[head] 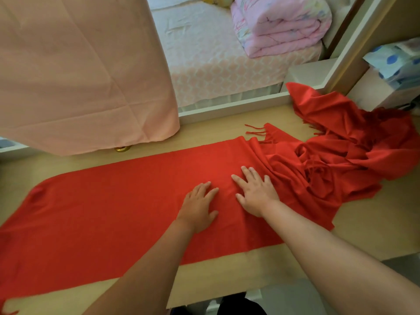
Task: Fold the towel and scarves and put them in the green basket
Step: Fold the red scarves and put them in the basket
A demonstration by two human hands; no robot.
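Note:
A long red scarf [109, 208] lies spread flat across the wooden table [227, 278], running from the left edge to the middle. Its right part is bunched in a crumpled heap [336, 160] with fringe showing at the back. My left hand [198, 208] presses flat on the smooth part, fingers straight. Just to its right, my right hand [255, 192] also lies flat on the scarf, beside the folds of the heap. No green basket is in view.
A pink cloth [79, 71] hangs down at the upper left, over the table's back edge. Behind the table is a bed [216, 60] with a folded pink quilt [281, 23]. A white box with a blue-dotted bag [395, 62] stands at the right.

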